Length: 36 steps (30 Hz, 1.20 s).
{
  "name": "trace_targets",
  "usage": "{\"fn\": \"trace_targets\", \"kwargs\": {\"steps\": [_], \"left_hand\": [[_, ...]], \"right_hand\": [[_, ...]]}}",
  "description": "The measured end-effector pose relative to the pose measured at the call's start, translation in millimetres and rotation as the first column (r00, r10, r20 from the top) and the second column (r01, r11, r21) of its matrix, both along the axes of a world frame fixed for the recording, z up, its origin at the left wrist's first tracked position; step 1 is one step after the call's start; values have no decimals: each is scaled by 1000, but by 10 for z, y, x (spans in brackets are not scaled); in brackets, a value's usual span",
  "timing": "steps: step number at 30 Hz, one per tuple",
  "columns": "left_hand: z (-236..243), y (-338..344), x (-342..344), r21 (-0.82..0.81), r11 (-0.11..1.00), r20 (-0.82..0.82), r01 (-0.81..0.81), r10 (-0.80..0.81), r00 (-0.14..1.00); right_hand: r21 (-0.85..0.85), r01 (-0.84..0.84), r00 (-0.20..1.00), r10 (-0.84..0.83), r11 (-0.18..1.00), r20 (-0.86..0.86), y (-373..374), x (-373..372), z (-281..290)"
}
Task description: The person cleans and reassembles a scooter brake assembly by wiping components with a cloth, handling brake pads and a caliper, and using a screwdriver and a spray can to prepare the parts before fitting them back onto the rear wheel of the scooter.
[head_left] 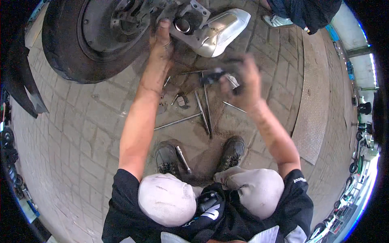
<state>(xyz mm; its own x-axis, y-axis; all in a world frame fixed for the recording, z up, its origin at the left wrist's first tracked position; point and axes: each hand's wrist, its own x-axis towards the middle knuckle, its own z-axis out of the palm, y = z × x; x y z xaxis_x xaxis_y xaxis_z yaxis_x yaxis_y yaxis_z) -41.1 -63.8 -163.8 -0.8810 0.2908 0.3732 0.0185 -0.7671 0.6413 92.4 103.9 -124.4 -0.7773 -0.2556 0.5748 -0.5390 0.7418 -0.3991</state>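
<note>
**Hands at the wheel hub**

The person squats on the ground by a scooter wheel (77,40). The left hand (162,40) is up at the hub (186,22). Its fingers press on the metal part there, but I cannot tell if they close around anything. The right hand (243,79) is closed around a small dark tool (214,75). It is blurry, so its kind is hard to tell. It is in the air, near the hub but not touching it.

I think the hub job is part way done. The next move needs the tool lined up with the hub while the left hand keeps the part steady.

Long rods (204,109) and a socket (182,158) lie on the dirty brick floor (81,133). A silver cover (223,30) sits beside the hub. Another person's shoe (275,20) shows at the top.
</note>
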Motion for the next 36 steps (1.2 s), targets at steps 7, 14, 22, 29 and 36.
{"fn": "trace_targets", "kwargs": {"steps": [7, 14, 22, 29, 36], "left_hand": [[15, 125, -54, 34, 994, 45, -108, 107, 993], [73, 93, 38, -4, 990, 154, -144, 143, 978], [-48, 65, -64, 30, 996, 107, -79, 75, 991], [181, 138, 93, 4, 979, 161, -201, 198, 967], [70, 58, 11, -16, 990, 131, -140, 141, 981]], "right_hand": [[559, 174, 777, -461, 811, 428, 646, 184, -1816], [742, -188, 760, -383, 643, 525, 387, 366, -1896], [462, -208, 761, -154, 862, 630, -517, 128, -1985], [498, -237, 627, -260, 835, 734, -740, -112, -1989], [414, -164, 687, -197, 896, 699, -686, -111, -1997]]}}
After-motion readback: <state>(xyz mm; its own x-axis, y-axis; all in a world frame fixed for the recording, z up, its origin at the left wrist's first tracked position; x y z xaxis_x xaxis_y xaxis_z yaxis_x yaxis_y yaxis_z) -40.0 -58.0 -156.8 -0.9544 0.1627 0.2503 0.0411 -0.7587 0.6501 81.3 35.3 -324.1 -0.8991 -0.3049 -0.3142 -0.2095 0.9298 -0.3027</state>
